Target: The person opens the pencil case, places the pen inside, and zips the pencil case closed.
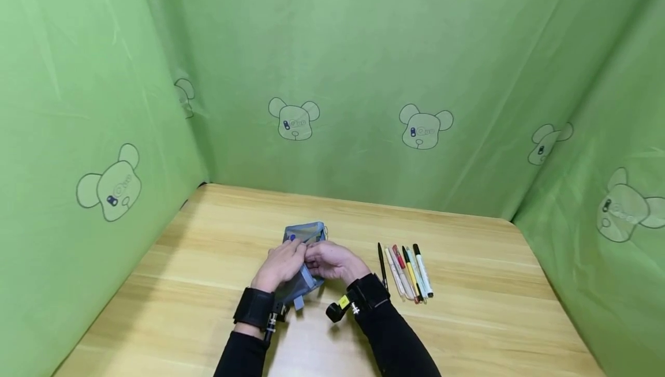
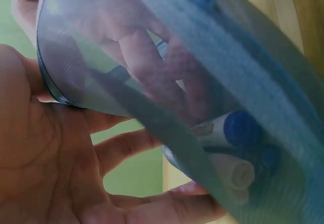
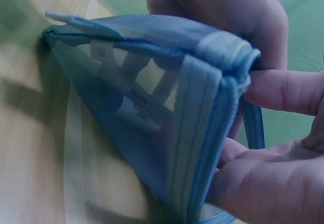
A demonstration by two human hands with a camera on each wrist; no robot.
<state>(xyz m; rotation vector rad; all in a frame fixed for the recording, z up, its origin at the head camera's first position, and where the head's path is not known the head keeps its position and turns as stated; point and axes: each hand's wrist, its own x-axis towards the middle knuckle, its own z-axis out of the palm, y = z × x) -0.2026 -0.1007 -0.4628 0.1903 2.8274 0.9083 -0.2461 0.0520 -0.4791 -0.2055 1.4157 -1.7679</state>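
A blue see-through mesh pencil pouch (image 1: 306, 230) with zipped edges lies tilted under both hands. My left hand (image 1: 280, 265) holds it from the left, its fingers bent over the top side. From the right, my right hand (image 1: 335, 260) grips the pouch's side, thumb and fingertips at the zipped edge (image 3: 202, 133) in the right wrist view. Through the mesh in the left wrist view show a blue-capped marker (image 2: 242, 129) and a white-ended pen (image 2: 238, 173). Some fingertips are hidden behind the pouch fabric.
On the wooden table (image 1: 493, 308), right of the hands, several pens lie side by side: a black pen (image 1: 382, 264), a red one (image 1: 399, 257), a yellow one (image 1: 411, 270) and a white marker (image 1: 423, 273). Green curtains (image 1: 363, 48) enclose the table's back and sides.
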